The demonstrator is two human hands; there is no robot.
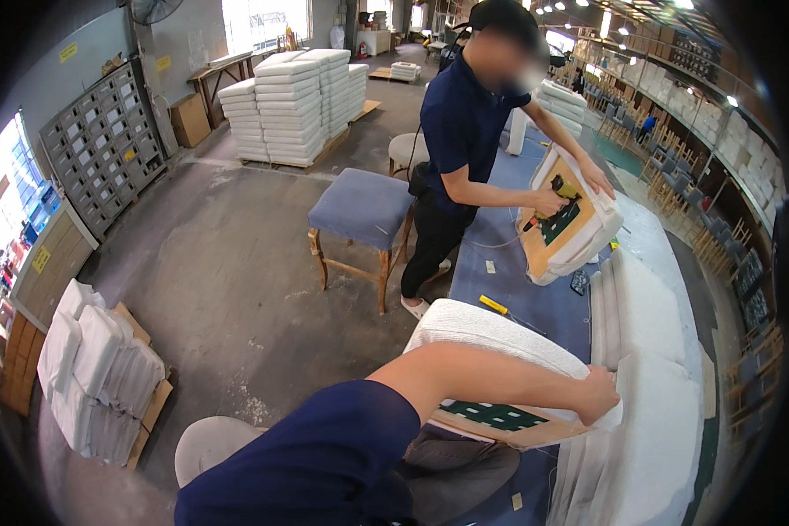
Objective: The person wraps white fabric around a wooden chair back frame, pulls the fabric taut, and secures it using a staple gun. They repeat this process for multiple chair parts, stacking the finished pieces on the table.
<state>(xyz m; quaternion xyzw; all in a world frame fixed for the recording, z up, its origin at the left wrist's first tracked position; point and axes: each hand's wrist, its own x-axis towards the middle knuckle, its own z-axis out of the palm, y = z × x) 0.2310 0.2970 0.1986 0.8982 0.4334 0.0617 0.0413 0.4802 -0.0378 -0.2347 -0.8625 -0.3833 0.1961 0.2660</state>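
Note:
My left arm, in a navy sleeve, reaches across a white padded chair seat (491, 336). My left hand (598, 394) is closed round its right end, next to the pile of white padding. The seat stands tilted on the blue-covered bench (491, 272). Below my forearm its underside shows a wooden frame and a dark green panel (497, 415) with pale patches. My right hand is out of view. Beyond the seat lies a yellow-handled tool (497, 305), perhaps a screwdriver.
Across the bench a co-worker in navy holds a staple gun (565, 188) to another seat (579, 219). White padding (644, 316) is stacked along the bench's right side. A blue upholstered stool (362, 206) and stacks of white cushions (294, 101) stand on the floor.

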